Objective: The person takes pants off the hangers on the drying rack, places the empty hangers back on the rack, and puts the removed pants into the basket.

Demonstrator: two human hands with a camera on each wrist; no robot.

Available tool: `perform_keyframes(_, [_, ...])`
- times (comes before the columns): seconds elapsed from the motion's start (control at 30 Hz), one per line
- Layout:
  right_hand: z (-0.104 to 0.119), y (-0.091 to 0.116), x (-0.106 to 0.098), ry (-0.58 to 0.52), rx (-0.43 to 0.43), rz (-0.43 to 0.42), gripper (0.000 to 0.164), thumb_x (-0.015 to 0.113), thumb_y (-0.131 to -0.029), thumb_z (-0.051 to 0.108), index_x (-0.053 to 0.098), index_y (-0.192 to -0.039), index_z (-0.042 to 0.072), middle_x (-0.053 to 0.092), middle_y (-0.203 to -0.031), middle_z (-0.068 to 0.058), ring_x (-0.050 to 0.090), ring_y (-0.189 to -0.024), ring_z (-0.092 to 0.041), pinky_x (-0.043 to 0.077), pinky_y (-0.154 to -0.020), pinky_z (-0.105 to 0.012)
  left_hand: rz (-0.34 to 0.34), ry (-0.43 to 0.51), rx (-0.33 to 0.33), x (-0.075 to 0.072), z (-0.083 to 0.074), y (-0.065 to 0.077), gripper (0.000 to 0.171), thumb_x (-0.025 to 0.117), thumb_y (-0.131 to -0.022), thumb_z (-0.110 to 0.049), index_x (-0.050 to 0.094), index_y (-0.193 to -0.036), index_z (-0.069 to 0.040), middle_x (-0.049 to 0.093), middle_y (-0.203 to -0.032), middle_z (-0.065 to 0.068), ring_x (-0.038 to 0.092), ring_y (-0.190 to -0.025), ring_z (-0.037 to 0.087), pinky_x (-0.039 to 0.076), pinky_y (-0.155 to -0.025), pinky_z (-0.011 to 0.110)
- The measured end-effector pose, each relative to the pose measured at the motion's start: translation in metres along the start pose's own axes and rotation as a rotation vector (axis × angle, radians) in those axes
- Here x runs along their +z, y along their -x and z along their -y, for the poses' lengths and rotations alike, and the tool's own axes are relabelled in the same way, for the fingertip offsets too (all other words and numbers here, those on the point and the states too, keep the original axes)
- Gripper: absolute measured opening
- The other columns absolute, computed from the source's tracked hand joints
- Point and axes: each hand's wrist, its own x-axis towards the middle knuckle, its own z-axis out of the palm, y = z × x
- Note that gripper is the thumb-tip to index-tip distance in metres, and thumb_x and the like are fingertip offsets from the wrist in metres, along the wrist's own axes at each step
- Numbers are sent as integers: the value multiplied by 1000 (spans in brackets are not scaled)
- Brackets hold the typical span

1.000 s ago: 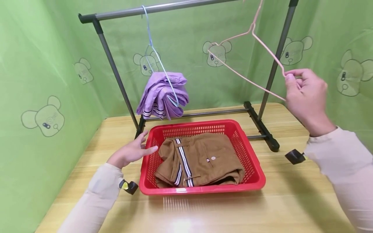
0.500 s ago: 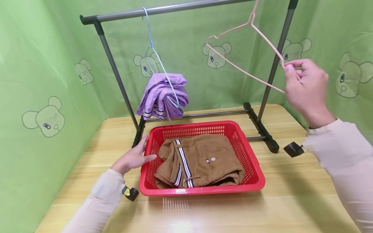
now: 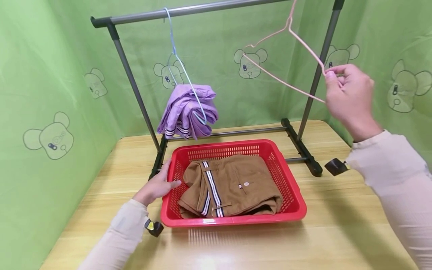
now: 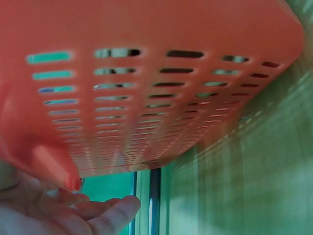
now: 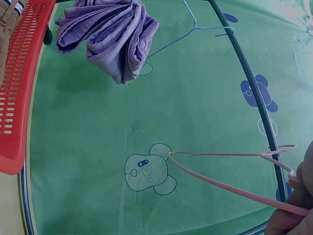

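My right hand (image 3: pixel 351 93) pinches the corner of a thin pink wire hanger (image 5: pixel 234 191); its hook end lies beyond the head view. At the left side of a red plastic basket (image 3: pixel 293 180), my left hand (image 3: pixel 156 187) touches the rim, thumb over the edge and fingers outside. The left wrist view shows those fingers fairly straight under the rim. Brown folded trousers (image 3: pixel 233 183) with striped trim and a white button lie in the basket. A folded purple garment (image 3: pixel 189 108) with striped trim hangs on a blue hanger (image 3: pixel 172 35).
A metal clothes rack (image 3: pixel 138 18) stands behind the basket, its black feet (image 3: pixel 303 153) on the wooden table (image 3: pixel 263 247). Green curtains (image 3: pixel 216 48) printed with bear heads enclose the back and sides.
The left hand has come in against the basket's left rim. The right hand has risen and shifted slightly left with the pink hanger. Basket and trousers stay put.
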Motion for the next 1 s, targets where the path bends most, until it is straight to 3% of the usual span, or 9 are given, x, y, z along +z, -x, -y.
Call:
perform_keyframes(0.4, [-2,-4,6,13,64,23,38,42,-104,25,54,-129,0,52,-78,4,42,-55,-9,33,-38,-19,-51,14,-17,7,4,-4,83,52,-94,-2,0,-156,-17,39,-140,34,67,-92,36,58,-74,43])
perform_keyframes(1.0, [-5,1,9,88,79,73,40,40,-104,26,51,-133,0,51,-77,-1,42,-55,-11,34,-38,-22,-45,74,-2,6,4,-3,84,51,-92,1,-1,-155,-16,35,-142,35,64,-99,40,57,-77,45])
